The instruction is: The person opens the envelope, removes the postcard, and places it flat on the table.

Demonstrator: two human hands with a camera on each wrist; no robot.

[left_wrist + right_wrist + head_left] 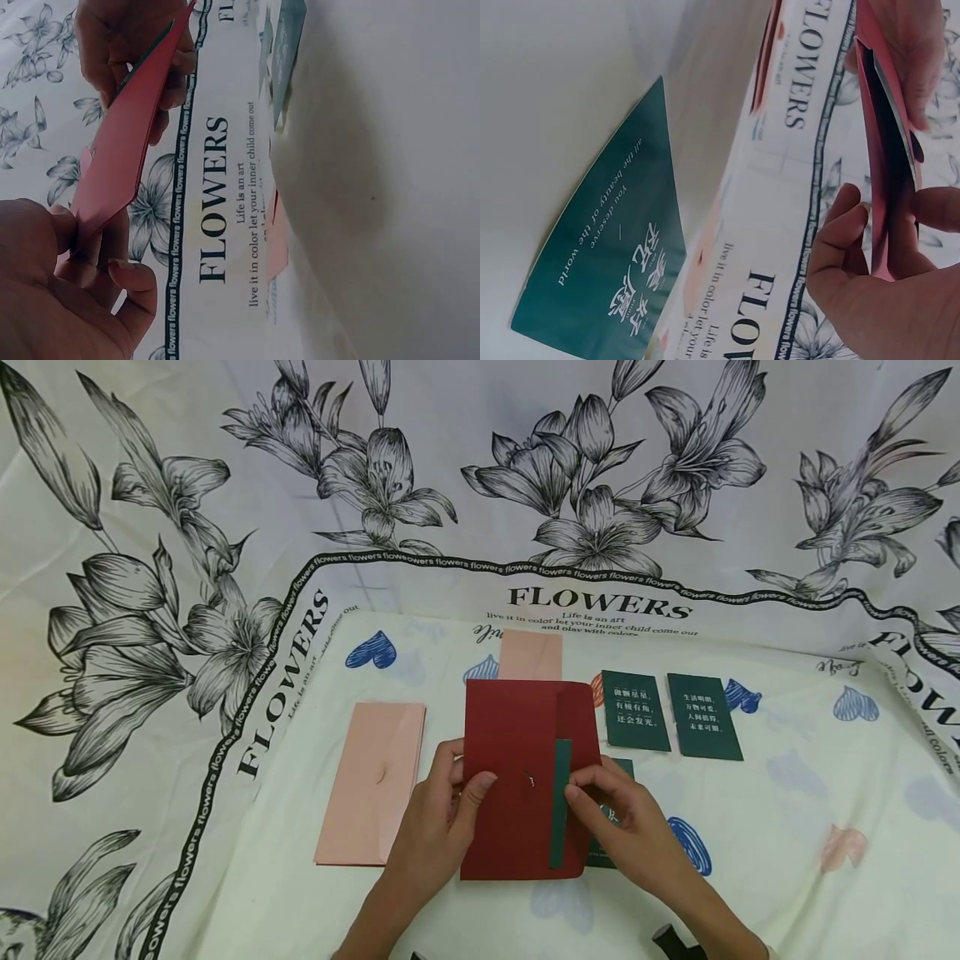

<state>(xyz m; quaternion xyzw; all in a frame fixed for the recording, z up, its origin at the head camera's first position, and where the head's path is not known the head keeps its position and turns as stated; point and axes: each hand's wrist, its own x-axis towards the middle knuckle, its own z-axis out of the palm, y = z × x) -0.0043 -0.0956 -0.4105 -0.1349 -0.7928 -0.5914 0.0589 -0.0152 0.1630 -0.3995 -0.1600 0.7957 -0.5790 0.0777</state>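
A red envelope (510,735) is held up over the table, its flap side towards the head camera. My left hand (442,810) grips its left edge, thumb in front and fingers behind. A dark green card (560,810) shows as a narrow strip in the envelope's opening on the right. At that strip my right hand (630,814) pinches the card's edge between thumb and finger. In the right wrist view the envelope (880,142) gapes, with the dark card inside; other fingers of the right hand (877,300) lie behind the envelope.
Pink envelopes (375,777) lie left of the hands, and another pink envelope (531,656) lies behind the red one. Two green cards with white writing (636,710) (705,717) lie at the right. A further green card (622,232) is partly hidden under the right hand. A flower-printed cloth (397,585) covers the surface.
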